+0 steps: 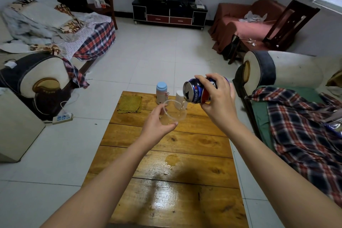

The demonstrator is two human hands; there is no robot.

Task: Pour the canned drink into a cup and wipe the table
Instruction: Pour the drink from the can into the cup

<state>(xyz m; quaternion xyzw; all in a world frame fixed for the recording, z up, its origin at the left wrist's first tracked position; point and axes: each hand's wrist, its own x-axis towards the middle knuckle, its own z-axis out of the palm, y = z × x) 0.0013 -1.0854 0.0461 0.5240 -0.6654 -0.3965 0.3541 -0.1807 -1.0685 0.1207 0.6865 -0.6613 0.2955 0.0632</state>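
Your right grip (218, 102): your fingers and thumb are wrapped round the blue can (196, 91), which you hold tipped on its side, its opened top turned left and slightly down.
Can: it sits in the air above the far half of the desk (185, 200), just right of and above the cup.
Stream: a thin amber thread of drink (182, 104) runs from the can's mouth down inside the cup's rim.
Your left grip (157, 122): you hold the clear plastic cup (174, 112) from its left side, fingers curled about its wall, thumb along its near edge.
Cup: it is tilted with its mouth towards the can; you cannot tell whether its base touches the desk. A little amber liquid shows at the bottom.
Spill: a small wet patch (171, 161) lies on the planks nearer to you, between your two forearms.
Cloth: a yellow-green rag (130, 104) lies flat on the far left part of the desk.
Far edge: a bottle with a pale blue cap (161, 93) stands upright, and a white container (180, 98) stands just to its right, partly behind the cup and can.
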